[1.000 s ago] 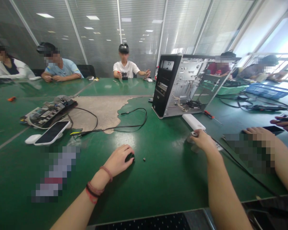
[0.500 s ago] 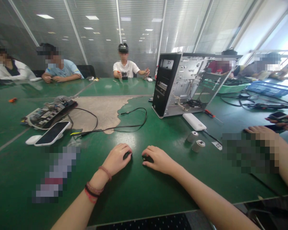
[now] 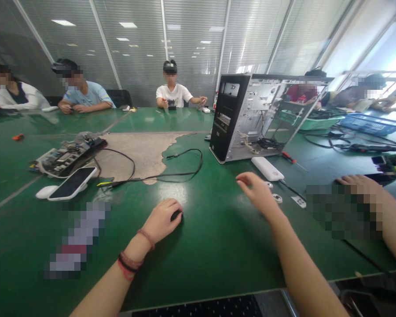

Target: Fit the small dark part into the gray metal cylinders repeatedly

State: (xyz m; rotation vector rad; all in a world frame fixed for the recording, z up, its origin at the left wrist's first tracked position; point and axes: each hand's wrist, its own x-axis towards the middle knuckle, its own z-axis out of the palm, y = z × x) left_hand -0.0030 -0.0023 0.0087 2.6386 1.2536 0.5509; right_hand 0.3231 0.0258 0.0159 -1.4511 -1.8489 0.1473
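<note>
My left hand (image 3: 163,218) rests low over the green table (image 3: 191,264), fingers curled round a small black part (image 3: 176,215) whose kind I cannot make out. Bracelets circle that wrist. My right hand (image 3: 255,191) is raised off to the right, thumb and fingers bent close together. Whatever it may hold is hidden from this angle. Just behind it, partly covered, stand two small metal cylinders (image 3: 277,198). A white power-bank-like box (image 3: 267,168) with a black cable lies beyond the fingers.
An open computer case (image 3: 229,119) stands at the back right, with a red screwdriver (image 3: 288,157) beside it. On the left are a phone (image 3: 73,183) and a circuit assembly (image 3: 69,154). A black cable (image 3: 178,175) crosses the middle. A co-worker's arm (image 3: 366,189) reaches in at right.
My right hand has moved right and away from me, toward the cylinders, now partly covering them. The black piece seen in it before is out of sight. My left hand has stayed almost still.
</note>
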